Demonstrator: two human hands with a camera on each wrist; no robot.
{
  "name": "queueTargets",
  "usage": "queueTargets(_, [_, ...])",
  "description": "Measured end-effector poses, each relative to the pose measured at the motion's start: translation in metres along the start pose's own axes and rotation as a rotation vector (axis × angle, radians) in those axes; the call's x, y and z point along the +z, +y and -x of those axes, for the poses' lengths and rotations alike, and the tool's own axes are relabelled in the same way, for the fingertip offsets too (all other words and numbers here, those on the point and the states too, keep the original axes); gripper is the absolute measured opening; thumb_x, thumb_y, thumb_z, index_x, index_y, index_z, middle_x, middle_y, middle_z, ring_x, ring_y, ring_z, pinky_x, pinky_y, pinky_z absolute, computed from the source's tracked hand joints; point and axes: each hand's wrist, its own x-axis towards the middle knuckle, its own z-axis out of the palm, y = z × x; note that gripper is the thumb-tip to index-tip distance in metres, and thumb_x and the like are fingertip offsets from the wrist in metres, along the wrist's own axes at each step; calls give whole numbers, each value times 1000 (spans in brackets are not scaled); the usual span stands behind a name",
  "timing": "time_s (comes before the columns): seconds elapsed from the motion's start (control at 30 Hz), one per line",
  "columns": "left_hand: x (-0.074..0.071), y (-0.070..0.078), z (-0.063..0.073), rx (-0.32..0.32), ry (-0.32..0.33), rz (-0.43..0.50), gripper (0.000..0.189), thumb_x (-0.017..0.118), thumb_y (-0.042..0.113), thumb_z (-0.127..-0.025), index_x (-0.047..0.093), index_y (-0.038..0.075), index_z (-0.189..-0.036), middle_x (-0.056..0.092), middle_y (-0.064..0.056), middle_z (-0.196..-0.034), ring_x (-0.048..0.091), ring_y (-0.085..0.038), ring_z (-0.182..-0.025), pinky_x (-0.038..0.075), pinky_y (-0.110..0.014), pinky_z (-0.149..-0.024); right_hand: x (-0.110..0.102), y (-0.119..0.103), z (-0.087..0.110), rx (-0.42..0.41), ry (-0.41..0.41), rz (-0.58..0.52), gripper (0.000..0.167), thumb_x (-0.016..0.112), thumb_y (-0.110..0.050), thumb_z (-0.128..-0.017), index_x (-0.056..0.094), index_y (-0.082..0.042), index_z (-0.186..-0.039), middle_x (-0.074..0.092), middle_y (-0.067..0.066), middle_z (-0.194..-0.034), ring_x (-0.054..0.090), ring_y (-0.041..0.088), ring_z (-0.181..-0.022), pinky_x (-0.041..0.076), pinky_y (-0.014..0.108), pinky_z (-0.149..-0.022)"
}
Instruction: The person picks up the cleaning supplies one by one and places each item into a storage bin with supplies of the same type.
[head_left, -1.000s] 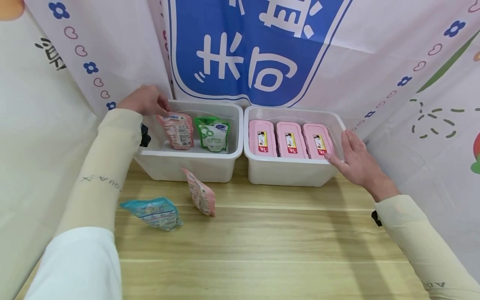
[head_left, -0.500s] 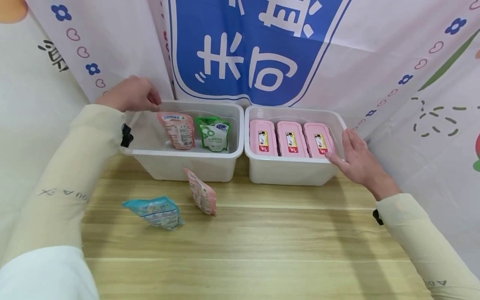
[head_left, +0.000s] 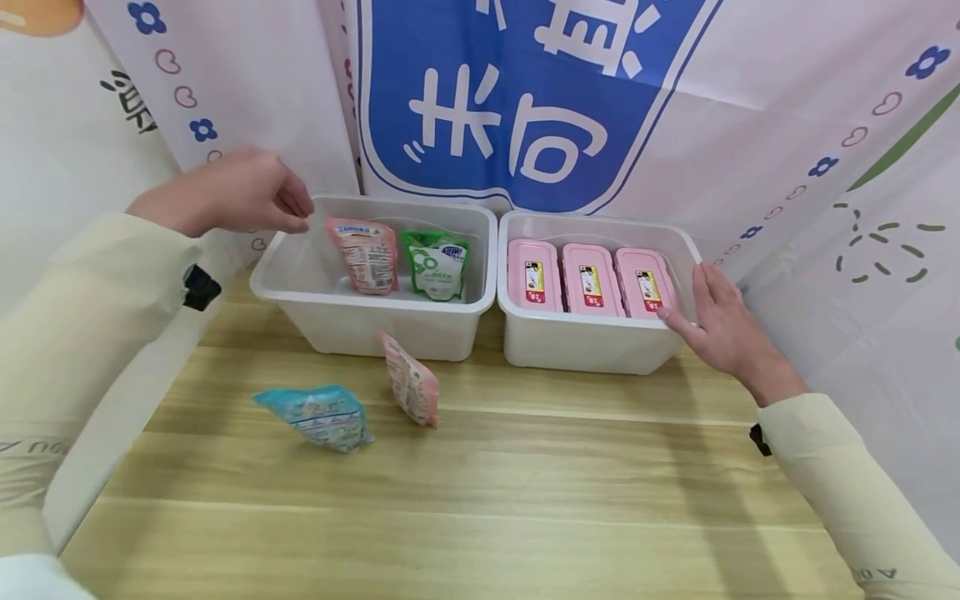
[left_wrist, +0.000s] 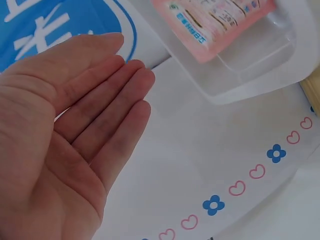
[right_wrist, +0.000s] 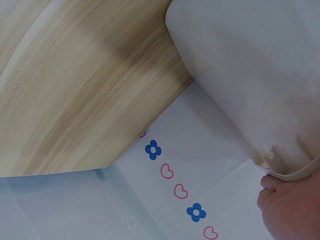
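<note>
My left hand (head_left: 240,192) hovers just beyond the rear left corner of the left white plastic bin (head_left: 360,308), fingers loosely bent and nothing in them. In the left wrist view its palm faces the camera, apart from the bin. Upright inside that bin stand a pink pouch (head_left: 367,257) and a green-and-white pouch (head_left: 437,265). My right hand (head_left: 720,321) holds the right white bin (head_left: 585,343) at its front right corner, thumb over the rim and fingers along the outer side. In the right wrist view, that hand (right_wrist: 290,207) is partly cut off at the rim.
Three pink lidded boxes (head_left: 592,279) stand side by side in the right bin. On the wooden table (head_left: 480,500), in front of the left bin, are another pink pouch (head_left: 412,382) and a blue pouch (head_left: 321,417). A printed cloth (head_left: 750,100) hangs behind the bins.
My left hand has let go of the pink pouch in the left bin and moved up and left, off the bin. The right hand stays at its rim. The view has shifted slightly.
</note>
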Motion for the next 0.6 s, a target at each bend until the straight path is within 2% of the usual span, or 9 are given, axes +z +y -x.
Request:
queueTargets(0.23, [2,11,23,47,-4,2,23,79,15,-92,80,1,-110,82,-14,-103,78,-25,-92,66,-43,-82,1,0,1,-9,2,5,102,38,-64,-107,-13,1,-166,-16,25,-175,-10,46,-164,7,74,-128])
queueTargets(0.4, [8,20,39,84,-4,-3,21,81,17,-91,81,6,-109,83,-6,-100,79,-20,-92,64,-44,-87,1,1,0,-12,13,4,101,38,-64,-107,-14,-1,-166,-16,24,-176,-10,46,-164,8,75,-127])
queueTargets(0.6, [18,32,56,124,-28,8,19,84,19,-90,82,10,-106,83,-1,-98,79,-17,-91,64,-43,-87,1,0,-1,-9,7,-4,102,38,-65,-107,-15,-1,-166,-19,22,-175,-11,46,-164,8,76,-127])
